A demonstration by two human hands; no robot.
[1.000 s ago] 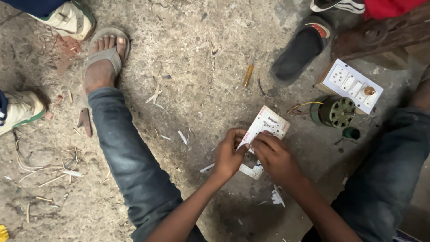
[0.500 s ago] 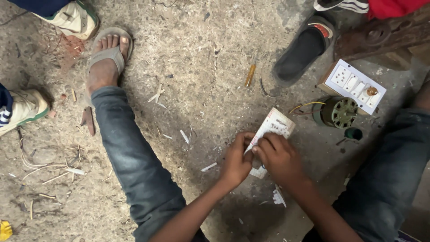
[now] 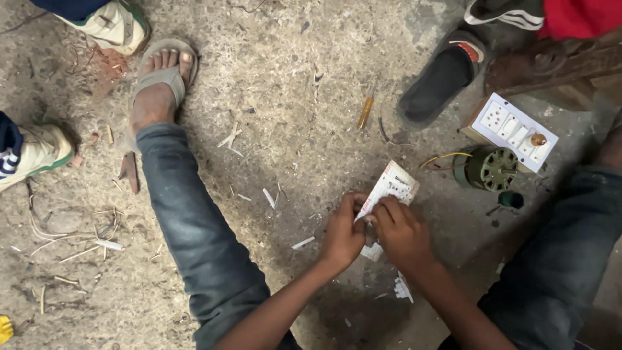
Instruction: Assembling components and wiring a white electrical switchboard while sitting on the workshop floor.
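Note:
Both of my hands meet over a small white printed card or packet (image 3: 391, 185) held just above the dusty ground. My left hand (image 3: 343, 232) pinches its lower left edge. My right hand (image 3: 403, 232) grips it from the right, fingers curled over the bottom. What lies between my fingers under the card is hidden. More white scraps (image 3: 402, 287) lie on the ground below my hands. My legs in dark jeans stretch out on both sides.
A white switch board (image 3: 514, 131) and a small round green motor (image 3: 490, 168) with yellow wire lie at the right. A yellow-handled screwdriver (image 3: 365, 111) lies beyond my hands. A black slipper (image 3: 440, 76), other people's shoes and my sandalled foot (image 3: 155, 84) ring the area.
My hands and the card have stayed in about the same place, with only small finger shifts on the card. The view has drifted slightly.

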